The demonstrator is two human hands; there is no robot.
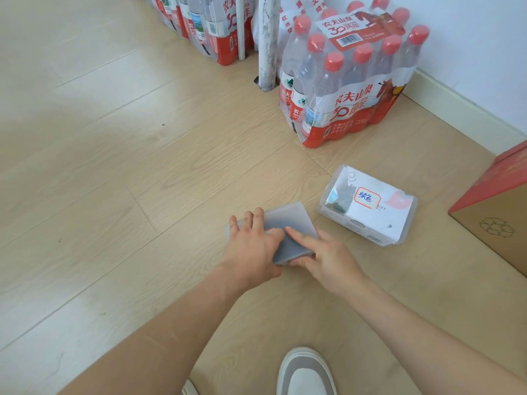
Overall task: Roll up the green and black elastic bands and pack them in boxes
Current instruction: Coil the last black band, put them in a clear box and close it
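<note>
Because its lid is cloudy, the frosted plastic box (pixel 288 220) under the hands hides whatever it contains; only a small red mark shows by the left thumb side, too covered to read. This box sits on the wooden floor (pixel 114 166), both hands on it. Left hand (pixel 251 249) lies palm down on the lid, fingers nearly straight and slightly spread, tips reaching the far left edge; its thumb is out of sight. Right hand (pixel 328 258) pinches the near right corner, index finger (pixel 299 236) stretched flat along the lid and thumb against the front wall, the other fingers tucked below and hidden. Just to the right, apart from it, a second clear box (pixel 399 223) is closed, with a red-bordered handwritten label (pixel 367 197); inside are white paper and a dark greenish band (pixel 340 199), hard to make out. Beyond stand a shrink-wrapped pack of water bottles (pixel 348 81) and a white pole (pixel 268 44). A cardboard carton (pixel 496 206) is cut off at right, a shoe (pixel 305 372) at the bottom.
</note>
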